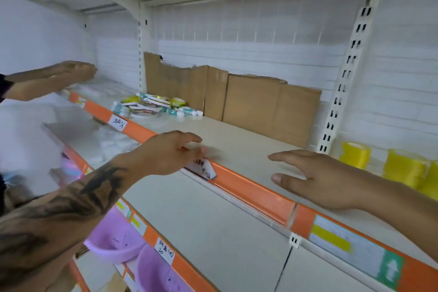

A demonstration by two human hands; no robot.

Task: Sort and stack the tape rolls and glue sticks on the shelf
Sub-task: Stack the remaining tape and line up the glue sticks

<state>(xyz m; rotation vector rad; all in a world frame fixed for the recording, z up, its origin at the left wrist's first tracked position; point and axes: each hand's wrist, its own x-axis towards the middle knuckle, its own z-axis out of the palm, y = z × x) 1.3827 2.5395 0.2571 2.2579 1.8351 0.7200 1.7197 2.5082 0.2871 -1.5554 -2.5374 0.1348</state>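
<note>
Shelf (237, 140): beige board with an orange price rail along its front edge; most of the surface between the hands and the back is bare.
Tape rolls and glue sticks (154, 105): one loose, unsorted heap at the far left of the shelf, in front of a cardboard panel (270, 104); rolls and sticks lie mixed and overlapping.
Left hand (170, 152): tattooed forearm; fingers spread, resting at the rail, gripping nothing.
Right hand (315, 178): palm down and open over the shelf's front edge, empty.
Third arm (71, 73): another person's, blurred, at far left.
Yellow rolls (403, 166): standing in the next bay, right.
Progress: judged not begun; no stack or sorted group is visible, and the heap lies well apart from both hands.
</note>
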